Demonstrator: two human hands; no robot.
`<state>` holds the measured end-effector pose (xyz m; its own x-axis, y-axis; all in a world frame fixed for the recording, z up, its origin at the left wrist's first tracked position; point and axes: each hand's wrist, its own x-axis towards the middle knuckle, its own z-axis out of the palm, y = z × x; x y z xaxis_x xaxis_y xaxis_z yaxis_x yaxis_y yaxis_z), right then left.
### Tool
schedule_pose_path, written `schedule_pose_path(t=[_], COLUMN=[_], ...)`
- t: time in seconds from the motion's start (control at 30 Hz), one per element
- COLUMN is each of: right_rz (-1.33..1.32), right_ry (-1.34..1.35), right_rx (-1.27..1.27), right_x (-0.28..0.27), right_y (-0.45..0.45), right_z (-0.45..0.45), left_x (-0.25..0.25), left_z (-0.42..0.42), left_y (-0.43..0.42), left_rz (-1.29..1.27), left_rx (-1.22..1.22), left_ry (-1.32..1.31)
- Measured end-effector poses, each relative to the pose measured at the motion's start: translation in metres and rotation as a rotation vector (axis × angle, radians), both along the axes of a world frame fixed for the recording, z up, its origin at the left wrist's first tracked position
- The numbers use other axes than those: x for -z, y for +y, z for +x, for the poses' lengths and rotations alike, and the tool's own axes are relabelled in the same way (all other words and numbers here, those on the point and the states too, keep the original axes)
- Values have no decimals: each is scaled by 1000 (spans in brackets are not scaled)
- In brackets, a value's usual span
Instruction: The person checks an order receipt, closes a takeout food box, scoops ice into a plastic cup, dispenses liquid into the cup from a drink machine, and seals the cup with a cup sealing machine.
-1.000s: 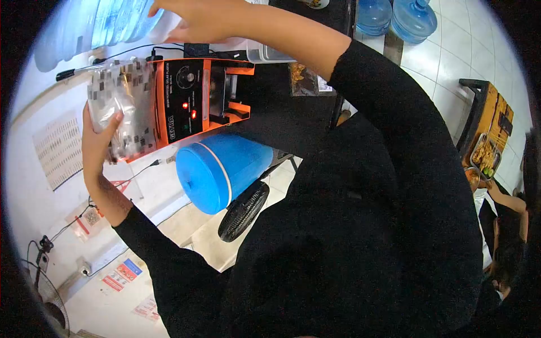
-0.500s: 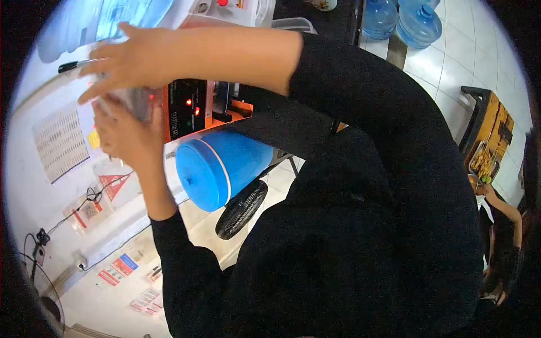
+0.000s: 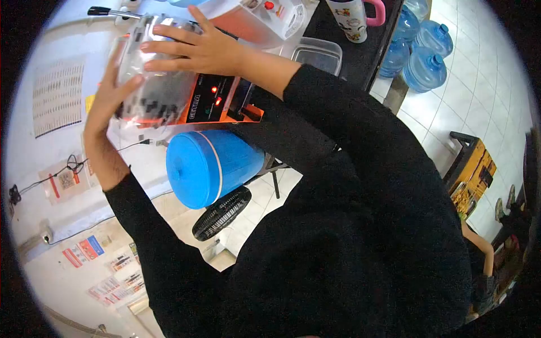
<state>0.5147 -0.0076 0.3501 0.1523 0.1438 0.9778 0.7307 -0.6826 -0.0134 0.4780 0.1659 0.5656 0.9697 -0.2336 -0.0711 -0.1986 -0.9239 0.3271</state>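
A large roll of clear plastic film (image 3: 152, 90) with dark square marks sits against the top of an orange and black GETRA machine (image 3: 209, 98), its red lights lit. My right hand (image 3: 211, 50) lies over the roll with its fingers spread and stretched out. On the roll's other side, my left hand (image 3: 107, 104) has its thumb against the film and its fingers along the far edge, partly hidden. A metal lever (image 3: 115, 13) with a black handle sticks out beyond the roll.
Below the machine in view is a blue lidded drum (image 3: 194, 169) beside a black fan (image 3: 222, 214). A clear container (image 3: 318, 55) and a pink-handled tumbler (image 3: 352, 19) stand on the dark counter. Several water jugs (image 3: 425, 70) are on the floor. Another person's arm (image 3: 479, 245) is by a wooden table (image 3: 479, 163).
My hands have moved apart, and the film roll shows between them. My left hand has shifted toward the wall side. The view has turned, bringing the tumbler and more jugs into sight.
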Motion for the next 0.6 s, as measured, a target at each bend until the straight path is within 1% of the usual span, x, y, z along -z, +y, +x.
schedule_pose_path(t=[0.03,0.07,0.13,0.2,0.3,0.33,0.4,0.43,0.5,0.53,0.6], right_rz=[3,48,-51,-134,43,87,302,410,379,360,329], right_ry=[26,29,104,136,161,162,216,240,365,426,453], right_rx=[-1,-87,-120,-208,-452,-337,-342,-344,-425,-463,-495], right_x=[6,10,11,10,16,11,-18,-31,-55,-68,-96], right_y=[-1,-3,-17,-41,-63,-72,-81,-83,-77,-71,-50], right_z=[-1,-3,-11,-26,-24,-24,-19,-16,14,33,68], left_x=[2,3,10,17,31,37,48,53,58,67,74], left_z=[6,4,-7,-20,-29,-32,-35,-42,-55,-53,-57], left_y=[2,0,-19,-33,-37,-40,-46,-54,-71,-67,-66], left_rz=[-36,-43,-60,69,279,359,470,531,649,648,691], left_rx=[-36,-22,13,90,164,171,221,137,-41,-31,-12], left_ry=[175,147,91,-116,-420,-512,-706,-706,-708,-805,-869])
